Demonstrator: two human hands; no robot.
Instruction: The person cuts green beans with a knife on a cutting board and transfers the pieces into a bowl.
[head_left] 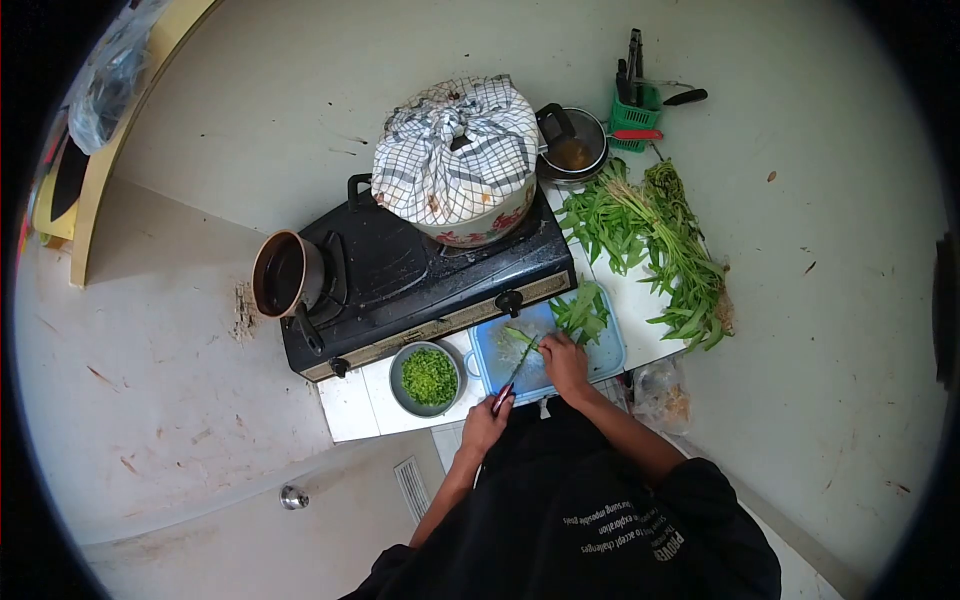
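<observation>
My left hand [484, 424] grips a knife [512, 378] by its red handle, with the blade angled up onto a blue cutting board [607, 357]. On the board, my right hand [565, 362] presses down on green stems [522, 338] right beside the blade. A small pile of leafy greens [582, 312] lies on the board's far side. Left of the board stands a metal bowl [428, 377] filled with finely chopped greens.
A black gas stove [400, 270] carries a pot wrapped in a checked cloth [458, 160] and a small brown saucepan [285, 272]. A large bunch of greens [655, 235], a lidded pot [572, 150], a green utensil basket [634, 112] and a plastic bag [660, 395] surround the board.
</observation>
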